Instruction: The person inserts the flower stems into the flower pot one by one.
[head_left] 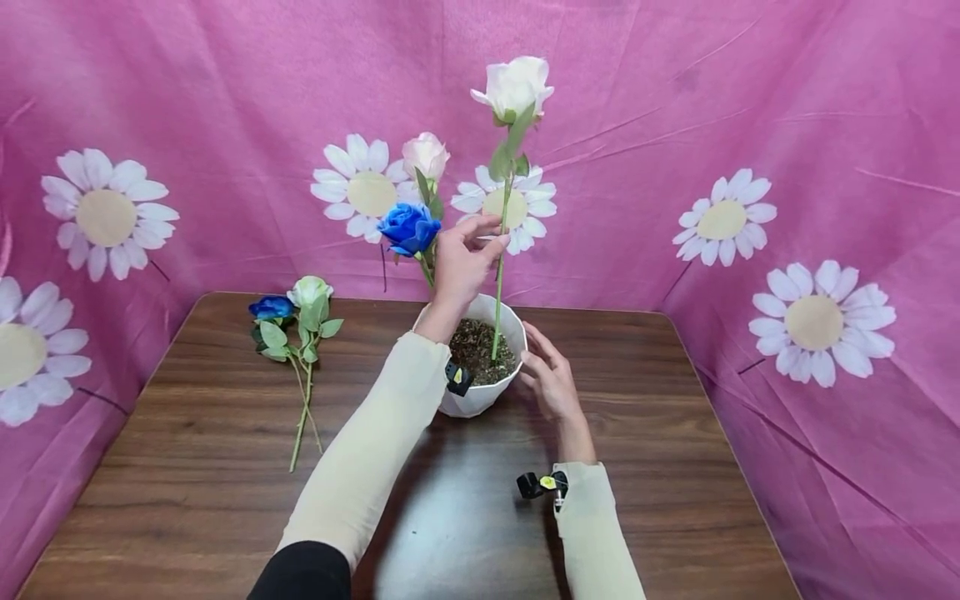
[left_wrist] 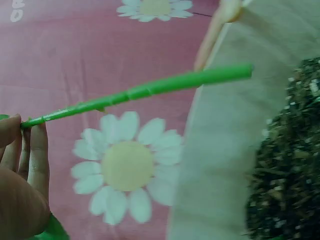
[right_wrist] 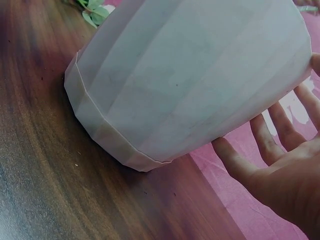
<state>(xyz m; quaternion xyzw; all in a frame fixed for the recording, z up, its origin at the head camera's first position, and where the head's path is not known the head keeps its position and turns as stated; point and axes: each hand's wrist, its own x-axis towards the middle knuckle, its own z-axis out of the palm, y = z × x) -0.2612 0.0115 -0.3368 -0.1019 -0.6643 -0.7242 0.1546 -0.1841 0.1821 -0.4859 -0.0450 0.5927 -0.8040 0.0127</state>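
Observation:
Between thumb and fingers, my left hand (head_left: pixel 463 265) pinches the green stem (left_wrist: pixel 150 90) of a white artificial rose (head_left: pixel 514 87). The rose is upright over a white faceted pot (head_left: pixel 476 405). In the left wrist view the stem's cut lower end shows free, beside the dark soil (left_wrist: pixel 295 180). My right hand (head_left: pixel 555 385) touches the pot's right side, its spread fingertips against the wall in the right wrist view. A blue rose (head_left: pixel 408 229) and a pale pink rose (head_left: pixel 426 157) rise behind the left hand; their lower stems are hidden.
On the brown wooden table (head_left: pixel 637 400), left of the pot, lie another blue rose (head_left: pixel 272 307) and a greenish-white rose (head_left: pixel 310 292) with crossed stems. A pink cloth (head_left: pixel 615 167) printed with daisies hangs around the table's back and sides.

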